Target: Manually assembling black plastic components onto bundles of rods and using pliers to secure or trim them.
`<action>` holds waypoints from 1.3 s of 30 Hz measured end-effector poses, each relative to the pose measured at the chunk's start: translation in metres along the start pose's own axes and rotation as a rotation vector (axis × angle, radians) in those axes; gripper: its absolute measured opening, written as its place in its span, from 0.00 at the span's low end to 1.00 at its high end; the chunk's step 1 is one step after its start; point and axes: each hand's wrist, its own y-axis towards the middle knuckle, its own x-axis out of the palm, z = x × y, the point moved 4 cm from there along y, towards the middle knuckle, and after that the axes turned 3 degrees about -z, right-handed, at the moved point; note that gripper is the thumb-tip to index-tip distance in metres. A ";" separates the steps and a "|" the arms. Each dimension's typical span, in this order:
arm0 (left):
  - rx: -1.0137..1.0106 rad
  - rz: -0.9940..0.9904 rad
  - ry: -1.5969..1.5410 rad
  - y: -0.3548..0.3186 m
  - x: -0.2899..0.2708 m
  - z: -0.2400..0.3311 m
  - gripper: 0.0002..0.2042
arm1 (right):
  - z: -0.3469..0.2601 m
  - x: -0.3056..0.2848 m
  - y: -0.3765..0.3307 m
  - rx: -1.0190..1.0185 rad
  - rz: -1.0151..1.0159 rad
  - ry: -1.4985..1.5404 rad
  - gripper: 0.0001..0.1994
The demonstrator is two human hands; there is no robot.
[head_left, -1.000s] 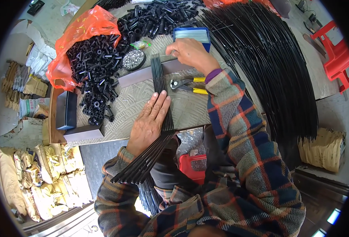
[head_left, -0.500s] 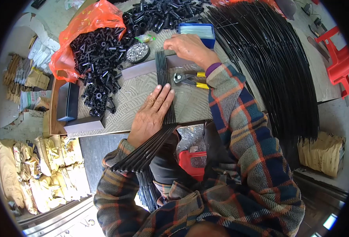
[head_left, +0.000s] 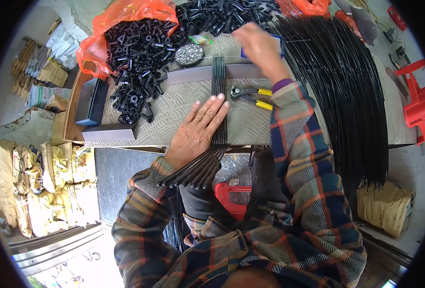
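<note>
My left hand (head_left: 198,132) lies flat, fingers stretched out, on a row of thin black rods (head_left: 218,79) set side by side. The rods cross a flat grey metal bar (head_left: 189,75), and their near ends fan out past the table edge over my left forearm. My right hand (head_left: 260,48) is raised at the blue box (head_left: 276,48), which it partly covers. Motion smears its fingers, so I cannot tell what they hold. A faint pale line runs left from near that hand toward a round dish of small silvery pieces (head_left: 190,55). Yellow-handled pincers (head_left: 251,93) lie right of the rods.
Black tubular parts (head_left: 135,62) spill from an orange plastic bag (head_left: 94,48) at the left. Long black rods (head_left: 337,91) cover the right side of the table. A dark open box (head_left: 91,102) stands at the left edge; a red stool (head_left: 416,101) is at far right.
My right hand has moved right and away from the rods' far ends to the blue box. My left hand stays flat on the rods. The whole view has shifted slightly.
</note>
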 end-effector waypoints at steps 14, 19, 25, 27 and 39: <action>0.024 -0.005 -0.192 -0.018 -0.005 0.015 0.44 | 0.016 -0.026 -0.004 0.105 0.025 -0.230 0.04; -0.003 0.011 -0.211 -0.019 0.000 0.014 0.44 | -0.027 -0.005 -0.012 -0.056 -0.129 0.263 0.05; -0.012 0.015 -0.218 -0.016 0.000 0.016 0.44 | -0.023 -0.001 -0.021 0.058 -0.452 0.129 0.06; -0.009 0.013 -0.218 -0.016 0.000 0.016 0.44 | -0.019 -0.003 -0.022 0.110 -0.453 0.114 0.06; -0.017 0.027 -0.204 -0.020 0.002 0.011 0.44 | -0.031 0.005 -0.019 0.061 -0.435 0.101 0.06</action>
